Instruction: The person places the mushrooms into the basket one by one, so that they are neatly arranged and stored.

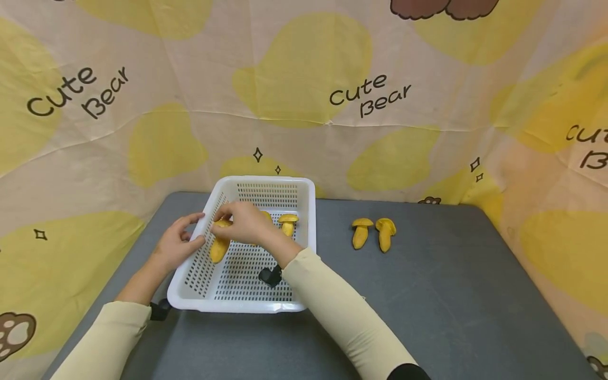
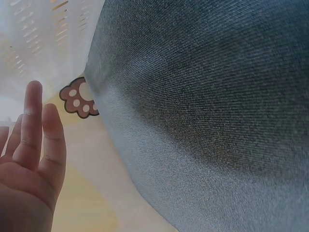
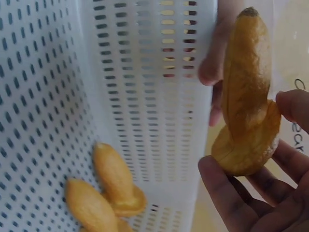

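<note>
My right hand (image 1: 248,224) is over the left side of a white slotted plastic basket (image 1: 311,211). It pinches a yellow mushroom (image 1: 219,249) by the cap, stem pointing away from the palm; the right wrist view shows the fingertips around the mushroom (image 3: 247,72). My left hand (image 1: 174,244) touches the basket's left rim, thumb and fingertips at the edge. In the left wrist view the fingers (image 2: 33,125) of that hand are extended. Inside the basket lie other mushrooms, one (image 1: 287,224) in plain sight and another (image 1: 267,216) partly hidden behind the right hand.
Two more mushrooms, one on the left (image 1: 362,233) and one on the right (image 1: 385,234), lie on the grey table (image 1: 442,285) to the basket's right. A printed cloth (image 1: 304,79) hangs behind the table. A black wrist-camera piece (image 1: 271,276) shows under the right forearm.
</note>
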Available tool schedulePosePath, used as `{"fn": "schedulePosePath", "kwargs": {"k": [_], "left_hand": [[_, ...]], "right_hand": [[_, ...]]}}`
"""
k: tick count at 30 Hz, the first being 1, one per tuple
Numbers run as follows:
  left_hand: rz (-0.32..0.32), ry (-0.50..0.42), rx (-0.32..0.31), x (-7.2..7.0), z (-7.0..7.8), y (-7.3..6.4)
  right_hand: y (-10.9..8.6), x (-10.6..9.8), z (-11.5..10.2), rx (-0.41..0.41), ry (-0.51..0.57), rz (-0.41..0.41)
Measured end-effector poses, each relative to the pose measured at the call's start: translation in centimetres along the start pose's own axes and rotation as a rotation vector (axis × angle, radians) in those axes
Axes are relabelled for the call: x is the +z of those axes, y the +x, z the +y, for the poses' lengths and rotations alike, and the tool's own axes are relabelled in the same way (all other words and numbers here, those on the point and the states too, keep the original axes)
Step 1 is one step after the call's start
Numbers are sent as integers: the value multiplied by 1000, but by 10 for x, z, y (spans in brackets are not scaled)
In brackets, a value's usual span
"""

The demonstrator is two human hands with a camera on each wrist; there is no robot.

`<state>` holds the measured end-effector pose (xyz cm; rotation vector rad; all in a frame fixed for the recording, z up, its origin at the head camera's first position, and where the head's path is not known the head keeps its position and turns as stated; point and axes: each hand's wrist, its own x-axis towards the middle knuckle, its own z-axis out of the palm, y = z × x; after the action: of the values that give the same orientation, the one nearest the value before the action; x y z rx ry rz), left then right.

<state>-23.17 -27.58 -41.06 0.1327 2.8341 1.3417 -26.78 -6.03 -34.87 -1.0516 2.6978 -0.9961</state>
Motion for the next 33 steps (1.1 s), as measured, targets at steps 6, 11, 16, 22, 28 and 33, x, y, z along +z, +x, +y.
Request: {"fn": "schedulePosePath", "kwargs": {"k": [6, 11, 16, 22, 28, 33], "left_hand": [[2, -10, -2, 0, 1, -1], [-4, -10, -12, 0, 3, -2], [-6, 1, -28, 0, 6, -3], [-6, 0, -20, -1, 6, -3], [-9, -6, -10, -1, 5, -3], [-12, -10, -11, 0, 4, -3]], "right_hand": [[2, 10, 8, 8, 31, -9], [4, 19, 17, 24, 73, -19], [5, 26, 24, 34, 81, -34], [5, 34, 29, 54, 113, -94], [5, 40, 33, 43, 80, -142], [6, 43, 36, 38, -2, -183]]}}
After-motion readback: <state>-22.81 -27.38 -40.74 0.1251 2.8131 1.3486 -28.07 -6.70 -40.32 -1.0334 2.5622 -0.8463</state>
